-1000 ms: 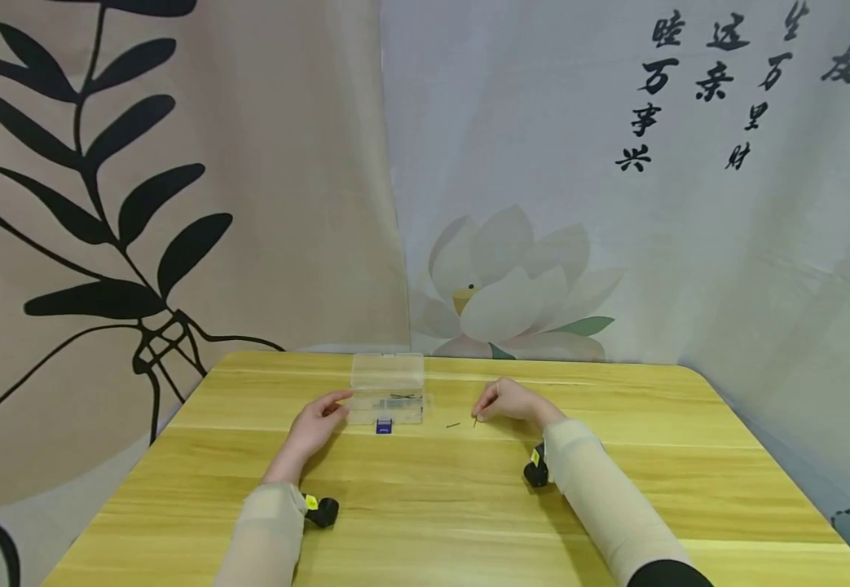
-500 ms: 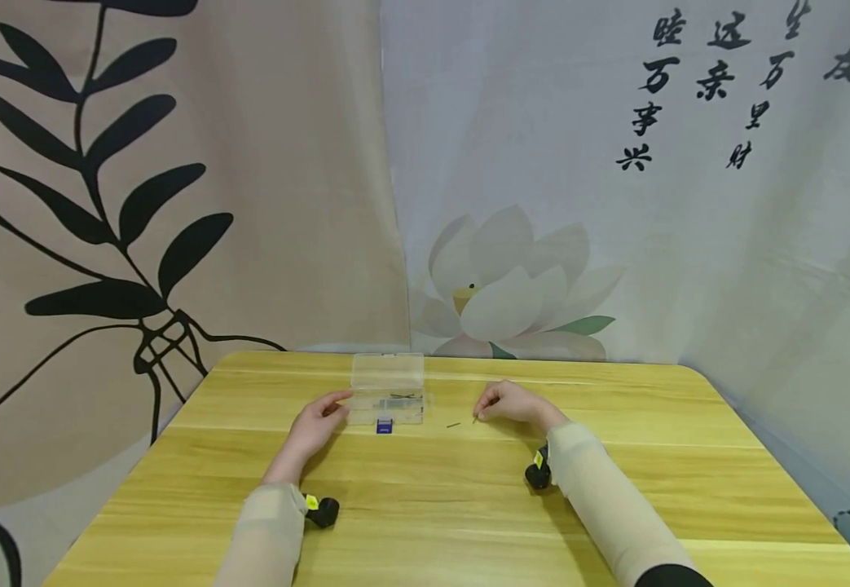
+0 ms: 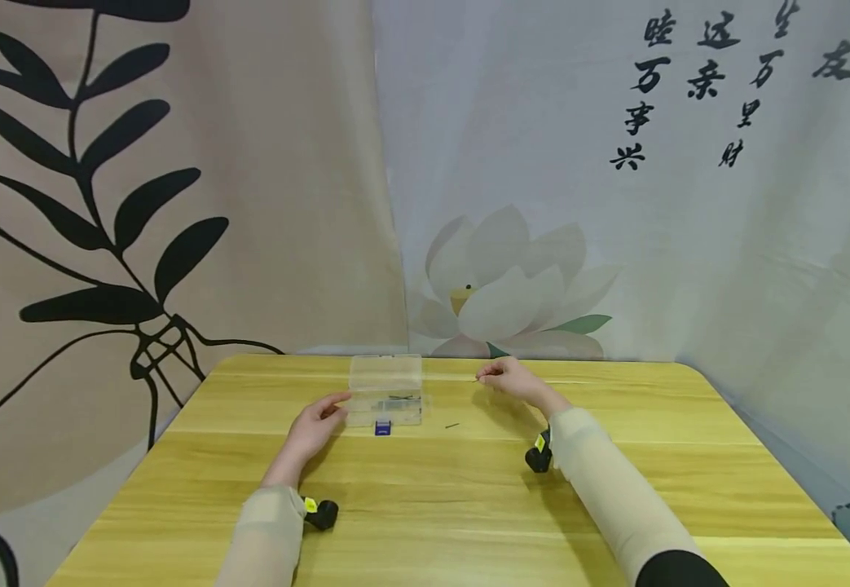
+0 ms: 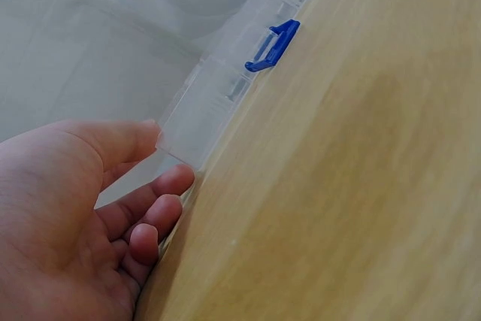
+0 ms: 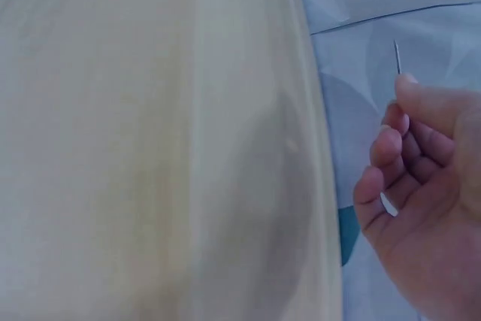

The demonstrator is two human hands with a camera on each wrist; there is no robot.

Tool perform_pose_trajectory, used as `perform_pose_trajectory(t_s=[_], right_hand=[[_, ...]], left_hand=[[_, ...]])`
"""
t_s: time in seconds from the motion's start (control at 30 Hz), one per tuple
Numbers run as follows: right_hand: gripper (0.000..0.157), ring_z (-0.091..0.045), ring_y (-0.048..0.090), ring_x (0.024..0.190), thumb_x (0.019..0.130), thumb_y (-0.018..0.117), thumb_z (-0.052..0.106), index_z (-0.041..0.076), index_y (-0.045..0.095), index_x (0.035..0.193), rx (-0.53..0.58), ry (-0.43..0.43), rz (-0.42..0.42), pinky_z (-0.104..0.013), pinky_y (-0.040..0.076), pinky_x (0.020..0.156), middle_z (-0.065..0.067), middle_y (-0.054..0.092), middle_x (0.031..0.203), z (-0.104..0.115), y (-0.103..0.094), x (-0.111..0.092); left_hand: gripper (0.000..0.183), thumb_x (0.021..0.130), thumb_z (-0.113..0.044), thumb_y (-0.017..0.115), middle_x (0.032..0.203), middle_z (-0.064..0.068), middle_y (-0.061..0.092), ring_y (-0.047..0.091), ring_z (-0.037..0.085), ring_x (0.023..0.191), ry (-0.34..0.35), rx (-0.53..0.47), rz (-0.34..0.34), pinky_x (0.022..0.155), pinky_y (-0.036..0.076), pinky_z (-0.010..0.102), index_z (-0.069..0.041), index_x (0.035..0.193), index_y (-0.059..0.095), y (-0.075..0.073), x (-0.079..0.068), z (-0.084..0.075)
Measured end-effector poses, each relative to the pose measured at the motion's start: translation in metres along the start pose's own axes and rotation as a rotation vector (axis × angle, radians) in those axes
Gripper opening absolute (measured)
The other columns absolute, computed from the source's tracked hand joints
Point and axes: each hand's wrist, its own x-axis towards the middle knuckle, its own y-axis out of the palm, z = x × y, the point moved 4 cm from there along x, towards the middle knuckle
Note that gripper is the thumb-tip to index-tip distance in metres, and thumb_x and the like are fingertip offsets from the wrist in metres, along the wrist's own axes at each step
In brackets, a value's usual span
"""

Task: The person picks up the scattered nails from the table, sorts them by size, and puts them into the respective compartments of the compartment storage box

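A clear plastic box [image 3: 366, 414] stands on the table with its lid raised at the back and a blue latch [image 4: 276, 44] at its front. Several thin dark pieces [image 3: 402, 398] lie inside it. My left hand [image 3: 316, 425] touches the box's left end with thumb and fingertips, the fingers only loosely bent. Right of the box and above the table, my right hand [image 3: 514, 381] pinches a thin metal pin [image 5: 397, 58] between thumb and finger, one end sticking out. Its exact kind is too small to tell. A similar thin dark pin [image 3: 452, 425] lies on the tabletop.
The wooden table [image 3: 425, 505] reaches back to a printed cloth backdrop [image 3: 307, 204]. A black wrist camera [image 3: 539, 458] sits under the right wrist, another camera [image 3: 322, 514] beside the left.
My right hand has lifted away from the tabletop toward the back, with the thin pin still pinched. My left hand and the box have stayed in place; the head view has shifted slightly.
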Motion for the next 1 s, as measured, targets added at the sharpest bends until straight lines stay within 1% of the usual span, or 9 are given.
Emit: perform_pose_trajectory(t_s=[0.07, 0.13, 0.27, 0.37, 0.57, 0.73, 0.8, 0.87, 1.0], right_hand=[[0.024, -0.017, 0.046, 0.073, 0.100, 0.052, 0.009, -0.009, 0.062, 0.112, -0.016, -0.013, -0.010, -0.042, 0.043, 0.071, -0.024, 0.060, 0.105, 0.005, -0.003, 0.002], [0.025, -0.019, 0.049, 0.077, 0.100, 0.052, 0.010, -0.010, 0.061, 0.113, -0.027, -0.019, -0.008, -0.047, 0.044, 0.076, -0.022, 0.060, 0.106, 0.010, -0.005, 0.004], [0.028, -0.034, 0.054, 0.092, 0.100, 0.053, 0.011, -0.010, 0.060, 0.117, -0.028, -0.012, -0.003, -0.056, 0.043, 0.086, -0.022, 0.060, 0.113, 0.019, -0.010, 0.006], [0.028, -0.042, 0.053, 0.100, 0.101, 0.052, 0.011, -0.011, 0.059, 0.117, -0.018, -0.010, -0.003, -0.058, 0.041, 0.089, -0.025, 0.059, 0.116, 0.025, -0.012, 0.006], [0.028, -0.041, 0.052, 0.099, 0.101, 0.051, 0.011, -0.010, 0.060, 0.117, -0.057, -0.020, 0.000, -0.056, 0.042, 0.087, -0.028, 0.058, 0.117, 0.033, -0.018, 0.006], [0.027, -0.043, 0.051, 0.101, 0.101, 0.052, 0.011, -0.010, 0.061, 0.116, -0.058, -0.029, -0.020, -0.054, 0.043, 0.087, -0.026, 0.059, 0.115, 0.034, -0.020, 0.008], [0.027, -0.039, 0.053, 0.100, 0.100, 0.053, 0.011, -0.009, 0.061, 0.115, -0.052, -0.028, -0.022, -0.050, 0.045, 0.086, -0.022, 0.061, 0.112, 0.034, -0.020, 0.008], [0.024, -0.031, 0.055, 0.094, 0.100, 0.052, 0.009, -0.009, 0.062, 0.114, -0.061, -0.032, -0.015, -0.044, 0.047, 0.082, -0.019, 0.062, 0.109, 0.044, -0.019, 0.003], [0.024, -0.033, 0.056, 0.093, 0.100, 0.053, 0.009, -0.009, 0.062, 0.113, -0.051, -0.024, -0.013, -0.046, 0.047, 0.083, -0.020, 0.063, 0.109, 0.042, -0.013, 0.004]], left_hand=[[0.036, 0.100, -0.019, 0.056, 0.110, 0.011, 0.063, 0.056, 0.026, 0.100, -0.002, -0.003, 0.002, 0.085, 0.043, 0.043, -0.011, 0.135, 0.058, 0.000, 0.000, 0.000], [0.036, 0.100, -0.019, 0.056, 0.109, 0.010, 0.063, 0.056, 0.026, 0.099, -0.007, -0.010, 0.004, 0.085, 0.043, 0.043, -0.011, 0.135, 0.058, 0.000, -0.001, 0.001], [0.037, 0.100, -0.019, 0.055, 0.109, 0.010, 0.063, 0.055, 0.025, 0.099, -0.011, -0.014, 0.009, 0.084, 0.043, 0.042, -0.011, 0.135, 0.058, 0.000, -0.001, 0.002], [0.037, 0.100, -0.020, 0.056, 0.109, 0.010, 0.062, 0.055, 0.025, 0.098, -0.016, -0.019, 0.010, 0.084, 0.043, 0.042, -0.011, 0.135, 0.058, 0.001, -0.001, 0.003], [0.037, 0.100, -0.020, 0.056, 0.109, 0.009, 0.063, 0.055, 0.024, 0.097, -0.016, -0.015, 0.008, 0.083, 0.043, 0.041, -0.011, 0.136, 0.058, 0.002, -0.002, 0.004], [0.036, 0.100, -0.020, 0.056, 0.109, 0.009, 0.063, 0.056, 0.025, 0.098, -0.011, -0.012, 0.000, 0.083, 0.044, 0.042, -0.012, 0.135, 0.059, 0.002, 0.000, 0.004], [0.036, 0.099, -0.020, 0.056, 0.108, 0.009, 0.063, 0.056, 0.025, 0.098, -0.006, -0.008, -0.002, 0.084, 0.044, 0.042, -0.011, 0.135, 0.059, 0.001, 0.000, 0.003], [0.036, 0.099, -0.020, 0.056, 0.109, 0.009, 0.063, 0.056, 0.025, 0.099, -0.002, -0.006, -0.001, 0.084, 0.044, 0.043, -0.011, 0.135, 0.059, 0.001, 0.001, 0.004], [0.037, 0.099, -0.019, 0.056, 0.108, 0.009, 0.063, 0.056, 0.025, 0.098, 0.000, -0.006, 0.002, 0.084, 0.044, 0.043, -0.011, 0.135, 0.059, 0.001, 0.001, 0.004]])
